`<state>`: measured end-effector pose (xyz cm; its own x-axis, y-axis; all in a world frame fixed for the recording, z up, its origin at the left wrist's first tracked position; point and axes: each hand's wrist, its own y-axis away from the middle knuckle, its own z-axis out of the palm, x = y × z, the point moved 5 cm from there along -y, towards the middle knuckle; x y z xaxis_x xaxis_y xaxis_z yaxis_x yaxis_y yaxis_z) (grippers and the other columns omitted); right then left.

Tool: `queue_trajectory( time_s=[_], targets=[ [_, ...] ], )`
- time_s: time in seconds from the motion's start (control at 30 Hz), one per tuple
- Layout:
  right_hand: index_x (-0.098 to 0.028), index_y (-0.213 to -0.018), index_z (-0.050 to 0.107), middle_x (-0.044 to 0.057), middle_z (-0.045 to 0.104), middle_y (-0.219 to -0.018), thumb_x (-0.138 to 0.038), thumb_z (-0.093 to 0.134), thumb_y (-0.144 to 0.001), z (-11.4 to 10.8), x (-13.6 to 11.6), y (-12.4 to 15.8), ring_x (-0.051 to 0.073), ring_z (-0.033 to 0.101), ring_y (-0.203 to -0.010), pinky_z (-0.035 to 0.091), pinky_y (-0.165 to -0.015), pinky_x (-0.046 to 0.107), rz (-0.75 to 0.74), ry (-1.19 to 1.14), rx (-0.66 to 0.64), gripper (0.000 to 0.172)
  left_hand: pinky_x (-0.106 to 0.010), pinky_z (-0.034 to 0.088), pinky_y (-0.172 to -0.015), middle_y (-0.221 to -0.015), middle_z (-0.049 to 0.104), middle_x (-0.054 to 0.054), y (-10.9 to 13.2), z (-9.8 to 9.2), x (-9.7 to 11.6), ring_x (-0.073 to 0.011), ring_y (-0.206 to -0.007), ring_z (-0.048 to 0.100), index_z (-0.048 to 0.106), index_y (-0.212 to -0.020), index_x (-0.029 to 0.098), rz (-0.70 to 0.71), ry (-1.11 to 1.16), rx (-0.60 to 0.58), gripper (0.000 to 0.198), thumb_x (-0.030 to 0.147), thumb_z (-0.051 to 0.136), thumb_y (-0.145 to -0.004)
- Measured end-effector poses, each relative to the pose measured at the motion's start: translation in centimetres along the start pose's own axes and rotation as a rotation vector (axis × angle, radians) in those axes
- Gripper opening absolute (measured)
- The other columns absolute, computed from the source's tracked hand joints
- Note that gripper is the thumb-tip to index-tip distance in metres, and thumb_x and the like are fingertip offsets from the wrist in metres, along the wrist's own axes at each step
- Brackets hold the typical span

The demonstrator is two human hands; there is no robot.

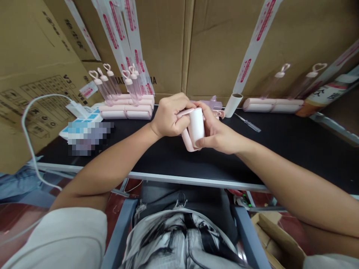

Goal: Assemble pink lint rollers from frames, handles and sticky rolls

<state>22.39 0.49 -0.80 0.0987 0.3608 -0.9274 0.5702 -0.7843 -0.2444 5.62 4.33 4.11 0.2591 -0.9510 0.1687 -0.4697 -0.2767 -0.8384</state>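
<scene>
At the center of the frame, your left hand [171, 115] and right hand [220, 132] grasp a pink-and-white case [196, 127] between the table's pale near edge [196, 180] and the cardboard [165, 45] behind, black tabletop [297, 138] stretching toward frame right.

Pink case [187, 141] partly covered by left hand [171, 116], right hand [221, 132] and white tube [197, 125]. Purple piece [211, 104] behind (shape unclear) half blocked. Pixelation masks an object [86, 138], table's [168, 162] left. Right sleeve [331, 262] and floor carton [283, 239] run off bottom edge. Tape [254, 46] lettering too small to read.
</scene>
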Motion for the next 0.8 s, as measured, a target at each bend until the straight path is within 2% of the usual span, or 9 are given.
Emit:
queue_trajectory(
  time_s=[0.07,0.23,0.47,0.63,0.8],
  targets=[
    [-0.042,-0.169,0.022,0.009,0.052,-0.158,-0.022,0.083,-0.068,0.0,0.1,0.1,0.038,0.062,-0.133,0.065,-0.093,0.045,0.013,-0.004,0.0,0.119,-0.043,0.055,-0.076,-0.087,0.078,-0.009,0.0,0.0,-0.2,-0.0255,-0.078,0.071,0.075,-0.087,0.023,0.006,-0.022,-0.005,0.021,0.038,0.061,-0.083],
    [-0.044,-0.17,0.019,0.007,0.059,-0.138,-0.021,0.082,-0.068,0.4,0.5,0.2,0.029,0.068,-0.102,0.064,-0.069,0.037,0.091,-0.077,-0.03,0.121,-0.039,0.051,-0.07,-0.08,0.076,-0.008,-0.1,0.0,-0.6,-0.023,-0.071,0.066,0.074,-0.082,0.022,-0.012,-0.035,-0.002,0.02,0.033,0.058,-0.077],
    [-0.041,-0.165,0.023,0.008,0.057,-0.137,-0.02,0.085,-0.064,0.9,-0.1,0.1,0.033,0.066,-0.114,0.066,-0.069,0.037,0.097,-0.129,0.016,0.121,-0.035,0.046,-0.065,-0.07,0.072,-0.005,-0.4,-0.2,-0.5,-0.0194,-0.063,0.06,0.073,-0.074,0.021,-0.101,-0.004,0.019,0.019,0.03,0.057,-0.07],
    [-0.04,-0.166,0.02,0.009,0.054,-0.138,-0.02,0.085,-0.066,1.3,-0.1,0.1,0.027,0.068,-0.097,0.064,-0.06,0.036,0.114,-0.132,0.026,0.121,-0.035,0.044,-0.064,-0.069,0.072,-0.005,-0.8,-0.2,-0.6,-0.0193,-0.062,0.059,0.072,-0.071,0.02,-0.195,0.031,0.021,0.019,0.032,0.057,-0.07],
    [-0.041,-0.166,0.019,0.009,0.055,-0.136,-0.021,0.083,-0.067,1.4,-0.1,0.2,0.025,0.068,-0.093,0.064,-0.06,0.036,0.094,-0.108,0.035,0.119,-0.035,0.044,-0.063,-0.068,0.072,-0.005,-0.8,0.0,-0.9,-0.0195,-0.062,0.06,0.071,-0.071,0.02,-0.232,0.042,0.021,0.021,0.035,0.057,-0.072]
  ],
)
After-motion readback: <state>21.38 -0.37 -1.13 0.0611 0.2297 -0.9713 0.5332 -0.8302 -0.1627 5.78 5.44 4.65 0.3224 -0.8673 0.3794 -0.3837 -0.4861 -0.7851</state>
